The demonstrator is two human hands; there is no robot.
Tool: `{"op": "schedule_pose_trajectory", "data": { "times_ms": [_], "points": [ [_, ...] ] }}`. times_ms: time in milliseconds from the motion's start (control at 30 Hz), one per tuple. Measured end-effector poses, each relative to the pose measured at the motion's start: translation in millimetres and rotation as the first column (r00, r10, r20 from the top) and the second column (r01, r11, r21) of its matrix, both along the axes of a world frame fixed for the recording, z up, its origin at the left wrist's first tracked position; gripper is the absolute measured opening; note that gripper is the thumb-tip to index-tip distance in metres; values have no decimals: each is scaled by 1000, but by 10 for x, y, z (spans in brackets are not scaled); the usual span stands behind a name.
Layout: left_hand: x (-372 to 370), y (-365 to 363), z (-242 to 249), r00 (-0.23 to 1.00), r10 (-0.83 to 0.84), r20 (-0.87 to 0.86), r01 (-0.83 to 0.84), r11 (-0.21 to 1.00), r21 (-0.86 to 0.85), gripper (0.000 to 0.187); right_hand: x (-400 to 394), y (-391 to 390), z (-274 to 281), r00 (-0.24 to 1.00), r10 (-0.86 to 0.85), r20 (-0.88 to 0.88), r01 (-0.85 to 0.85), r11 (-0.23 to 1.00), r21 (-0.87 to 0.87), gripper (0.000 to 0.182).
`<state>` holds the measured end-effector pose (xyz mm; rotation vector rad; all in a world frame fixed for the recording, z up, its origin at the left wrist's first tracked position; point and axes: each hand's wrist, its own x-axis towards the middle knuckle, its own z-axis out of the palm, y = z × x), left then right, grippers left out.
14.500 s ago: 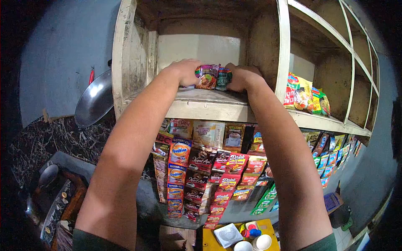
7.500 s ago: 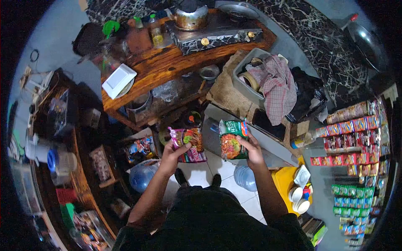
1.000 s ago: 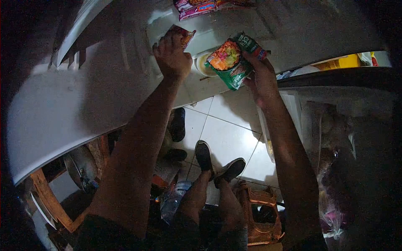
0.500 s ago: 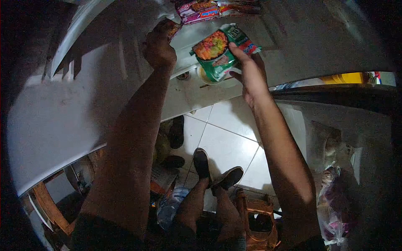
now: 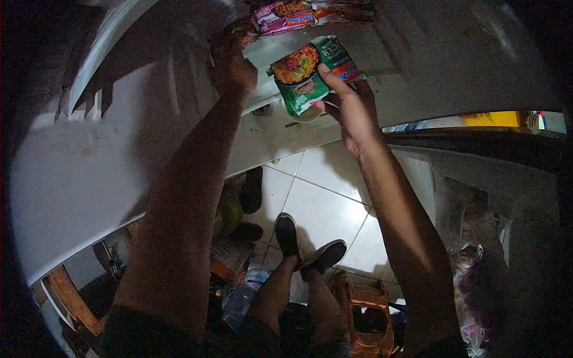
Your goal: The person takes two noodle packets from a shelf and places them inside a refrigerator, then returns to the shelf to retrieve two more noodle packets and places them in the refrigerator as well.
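Pinching a green packet [image 5: 305,76] (tilted, food-pictured) is the right hand [image 5: 355,107]; the left hand [image 5: 233,70] grips another packet [image 5: 245,34].

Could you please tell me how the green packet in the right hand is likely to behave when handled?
The green packet would probably stay fairly stiff, since it keeps its flat, blocky shape while the right hand grips it from one side. Its shiny wrapper may be slightly slippery, and that flat shape makes rolling unlikely.
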<state>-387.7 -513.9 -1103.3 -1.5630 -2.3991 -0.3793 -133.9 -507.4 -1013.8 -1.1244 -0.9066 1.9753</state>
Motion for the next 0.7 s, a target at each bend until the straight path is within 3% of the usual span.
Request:
{"op": "schedule_pose_trajectory", "data": {
  "times_ms": [67,100,167,200,267,300,367,467,533,600,667,700],
  "points": [
    [242,-83,38,994,105,-8,-101,973,208,54,-6,-11,14,1000,-5,-8,5,1000,-6,52],
    [236,-73,-15,994,106,-7,-102,972,209,54,0,11,4,1000,-5,-7,5,1000,-4,52],
    [276,-89,-135,980,41,197,-110,929,353,53,33,32,-47,1000,12,26,-12,1000,-8,48],
    [335,-90,-112,979,39,200,-109,929,354,53,40,39,-68,1000,10,28,-10,1000,-7,48],
    [557,-144,27,907,-362,214,204,823,531,60,36,39,-127,999,-35,27,36,999,-9,45],
    [706,-207,181,907,-363,214,204,822,532,60,30,46,-185,999,-36,28,36,999,-8,45],
    [975,-327,506,711,-611,347,495,786,370,70,20,61,-278,998,-65,-10,65,998,20,37],
    [977,-280,533,697,-613,373,532,790,303,78,22,58,-189,999,-45,13,43,992,115,41],
    [843,-220,547,704,-616,353,541,788,294,75,10,80,-204,1000,19,17,-21,990,141,46],
    [662,-198,516,813,-566,134,527,814,243,72,29,102,-242,997,68,41,-73,983,167,52],
    [526,-228,652,754,-623,211,543,770,334,67,-38,56,-273,994,61,87,-74,986,153,61],
    [388,-244,629,880,-474,20,446,841,307,65,-41,41,-210,992,94,86,-103,988,111,65]
  ]
}}
